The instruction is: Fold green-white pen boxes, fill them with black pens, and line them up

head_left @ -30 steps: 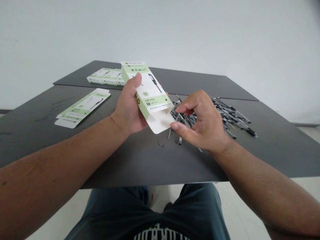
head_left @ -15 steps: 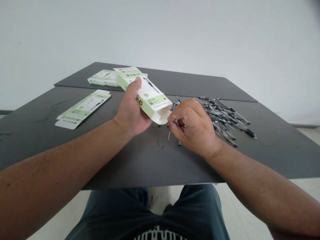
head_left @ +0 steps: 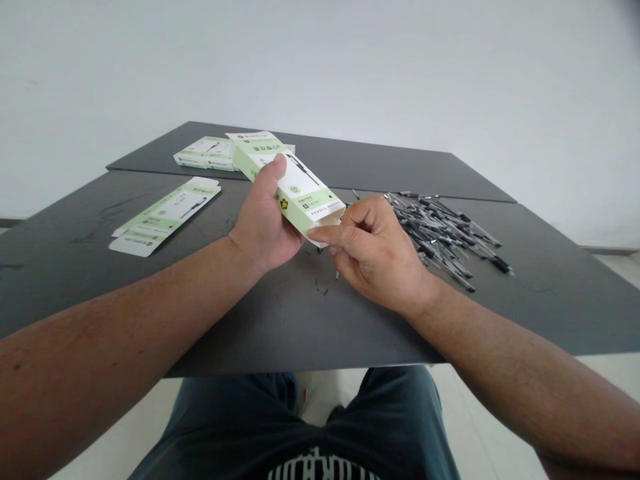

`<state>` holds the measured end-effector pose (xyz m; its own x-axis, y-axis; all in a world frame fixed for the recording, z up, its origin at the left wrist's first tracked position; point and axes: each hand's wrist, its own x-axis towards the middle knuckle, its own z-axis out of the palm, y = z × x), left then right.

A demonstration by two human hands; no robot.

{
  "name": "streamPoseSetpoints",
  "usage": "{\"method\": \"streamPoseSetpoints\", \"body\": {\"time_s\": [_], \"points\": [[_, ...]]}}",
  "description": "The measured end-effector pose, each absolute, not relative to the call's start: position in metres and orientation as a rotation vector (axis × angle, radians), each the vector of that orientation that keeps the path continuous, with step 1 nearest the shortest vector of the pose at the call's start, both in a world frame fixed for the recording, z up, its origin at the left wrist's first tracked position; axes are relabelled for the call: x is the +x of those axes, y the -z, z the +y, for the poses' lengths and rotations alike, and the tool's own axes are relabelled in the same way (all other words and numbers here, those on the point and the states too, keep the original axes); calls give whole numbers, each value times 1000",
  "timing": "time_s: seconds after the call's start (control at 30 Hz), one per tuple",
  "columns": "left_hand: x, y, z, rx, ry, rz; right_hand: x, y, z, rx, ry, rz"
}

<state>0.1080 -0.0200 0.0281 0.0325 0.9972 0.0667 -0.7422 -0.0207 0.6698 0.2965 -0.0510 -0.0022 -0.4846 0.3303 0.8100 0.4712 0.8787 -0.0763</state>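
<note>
My left hand (head_left: pixel 263 223) is wrapped round a green-and-white pen box (head_left: pixel 303 180), thumb on top, holding it tilted above the table. A pen is printed on the box's upper face. The box's lower end points toward my right hand (head_left: pixel 384 257), whose fingers are closed at the end flap, with the index finger reaching across to the box's side corner. That hand partly hides the box's mouth. Beyond it, a heap of pens (head_left: pixel 445 240), clear-barrelled with black parts, lies on the right of the table.
A flattened carton (head_left: pixel 167 217) of the same print lies on the dark table (head_left: pixel 300 320) at the left. Several similar boxes (head_left: pixel 205 155) are at the back, partly behind the held box. The table's front edge is just above my legs, and a white wall stands behind.
My right index finger has stretched leftward across the box's open end, from the flap's right edge to the side corner. The left hand still holds the box in nearly the same place.
</note>
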Motion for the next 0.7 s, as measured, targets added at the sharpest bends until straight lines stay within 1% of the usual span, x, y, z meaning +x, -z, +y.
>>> {"method": "streamPoseSetpoints", "body": {"time_s": [0.47,0.7], "points": [[106,-24,-19,625,-1443,517,295,-1,-44,-487,167,-2061],[109,-24,-20,627,-1485,495,295,-4,-45,-477,150,-2089]]}}
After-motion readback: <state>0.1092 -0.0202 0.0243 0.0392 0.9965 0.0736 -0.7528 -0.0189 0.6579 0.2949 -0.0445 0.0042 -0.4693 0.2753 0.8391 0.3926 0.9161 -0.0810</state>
